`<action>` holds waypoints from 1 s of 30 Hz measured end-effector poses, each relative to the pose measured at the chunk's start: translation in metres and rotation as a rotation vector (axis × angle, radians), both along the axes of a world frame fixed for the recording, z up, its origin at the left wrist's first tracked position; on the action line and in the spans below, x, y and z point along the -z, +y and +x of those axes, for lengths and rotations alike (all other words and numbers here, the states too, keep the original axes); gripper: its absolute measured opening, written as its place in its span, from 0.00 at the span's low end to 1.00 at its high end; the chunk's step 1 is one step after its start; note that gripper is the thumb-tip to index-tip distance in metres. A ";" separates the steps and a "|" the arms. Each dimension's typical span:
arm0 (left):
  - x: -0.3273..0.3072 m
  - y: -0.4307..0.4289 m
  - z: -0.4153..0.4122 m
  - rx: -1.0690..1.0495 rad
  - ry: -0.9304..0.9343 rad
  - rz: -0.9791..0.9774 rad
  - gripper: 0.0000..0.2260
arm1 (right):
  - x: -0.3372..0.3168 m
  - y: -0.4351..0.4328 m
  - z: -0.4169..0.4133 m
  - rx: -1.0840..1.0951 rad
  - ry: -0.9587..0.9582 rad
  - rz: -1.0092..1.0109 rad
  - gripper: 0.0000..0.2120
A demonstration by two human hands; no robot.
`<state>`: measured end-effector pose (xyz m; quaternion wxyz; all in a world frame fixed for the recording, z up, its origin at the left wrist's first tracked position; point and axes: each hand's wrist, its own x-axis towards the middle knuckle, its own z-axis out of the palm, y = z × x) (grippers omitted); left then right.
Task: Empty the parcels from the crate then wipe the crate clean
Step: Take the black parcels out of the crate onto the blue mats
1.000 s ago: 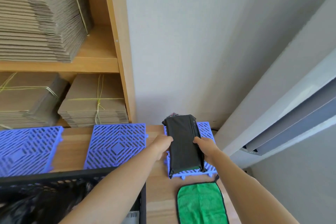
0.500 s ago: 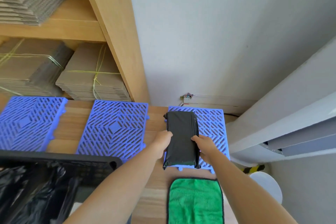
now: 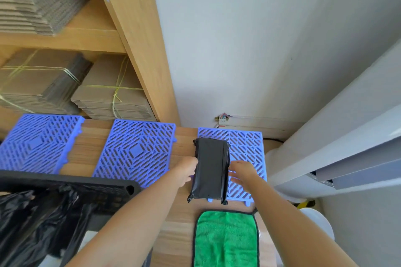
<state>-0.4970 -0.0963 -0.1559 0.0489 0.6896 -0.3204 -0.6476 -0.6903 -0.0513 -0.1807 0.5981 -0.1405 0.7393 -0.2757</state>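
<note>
Head: parcel [image 3: 211, 168] against left hand [image 3: 186, 171]

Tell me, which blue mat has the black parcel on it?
The rightmost blue mat: the black parcel lies on its left part. The middle mat and left mat hold no parcel.

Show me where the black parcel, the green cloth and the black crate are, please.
black parcel [image 3: 211, 169]: head view, middle of its top face.
green cloth [image 3: 225, 240]: head view, middle of its green surface.
black crate [image 3: 65, 180]: head view, on its far rim.
</note>
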 end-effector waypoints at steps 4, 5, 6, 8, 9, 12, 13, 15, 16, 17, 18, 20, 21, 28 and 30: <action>-0.066 -0.002 0.003 0.108 0.024 -0.032 0.15 | -0.055 -0.015 -0.004 -0.077 0.037 -0.042 0.14; -0.081 -0.002 0.008 0.125 0.020 -0.063 0.16 | -0.071 -0.019 -0.001 -0.116 0.052 -0.065 0.16; -0.094 -0.002 0.011 0.136 0.021 -0.086 0.17 | -0.082 -0.023 0.001 -0.139 0.076 -0.083 0.17; -0.119 -0.004 0.020 0.152 0.010 -0.143 0.16 | -0.104 -0.035 0.012 -0.166 0.154 -0.138 0.16; -0.134 -0.004 0.028 0.144 0.012 -0.183 0.14 | -0.117 -0.040 0.020 -0.191 0.198 -0.184 0.15; -0.169 -0.004 0.051 0.102 0.004 -0.310 0.05 | -0.146 -0.051 0.046 -0.242 0.184 -0.285 0.11; -0.178 -0.002 0.061 0.084 -0.001 -0.346 0.03 | -0.155 -0.052 0.058 -0.259 0.163 -0.310 0.10; -0.191 0.005 0.087 0.051 -0.029 -0.406 0.04 | -0.173 -0.048 0.084 -0.307 0.132 -0.336 0.07; -0.196 0.009 0.099 0.045 -0.041 -0.430 0.06 | -0.181 -0.046 0.098 -0.333 0.116 -0.347 0.07; -0.201 0.014 0.112 0.044 -0.055 -0.457 0.07 | -0.188 -0.044 0.112 -0.363 0.103 -0.354 0.08; -0.206 0.019 0.124 0.047 -0.065 -0.481 0.08 | -0.195 -0.040 0.125 -0.398 0.091 -0.349 0.08; -0.214 0.032 0.150 0.064 -0.080 -0.510 0.09 | -0.209 -0.030 0.152 -0.477 0.095 -0.337 0.09; -0.218 0.038 0.162 0.069 -0.088 -0.515 0.10 | -0.214 -0.025 0.165 -0.514 0.113 -0.338 0.10; -0.225 0.091 0.258 0.005 -0.138 -0.536 0.09 | -0.228 0.024 0.254 -0.553 0.214 -0.377 0.08; -0.217 0.105 0.289 0.038 -0.173 -0.547 0.10 | -0.226 0.040 0.275 -0.523 0.227 -0.372 0.09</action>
